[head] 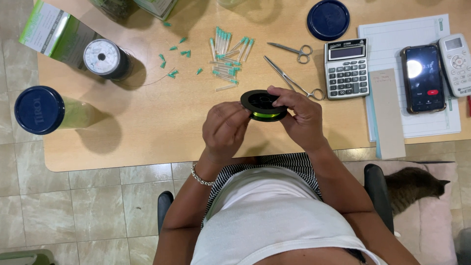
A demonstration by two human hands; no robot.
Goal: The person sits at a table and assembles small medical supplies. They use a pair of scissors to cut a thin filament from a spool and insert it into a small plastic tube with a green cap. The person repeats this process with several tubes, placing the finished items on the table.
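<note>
A black spool of bright green line [262, 106] is held just above the wooden table [147, 127], near its front edge. My right hand [301, 118] grips the spool's right rim, fingers curled over the top. My left hand [225, 130] is closed at the spool's left side, fingertips touching the green winding. Whether it pinches a loose end of line I cannot tell. A metal bracelet [201, 175] circles my left wrist.
Behind the spool lie several teal-capped needles [225, 54], loose teal caps [171, 54], scissors [294, 50] and forceps [292, 78]. A calculator [347, 68], phone [423, 78], remote [456, 64] and paper sit right. A thread spool [105, 59] and blue-lidded jar [39, 110] stand left. A cat [412, 186] lies beside my chair.
</note>
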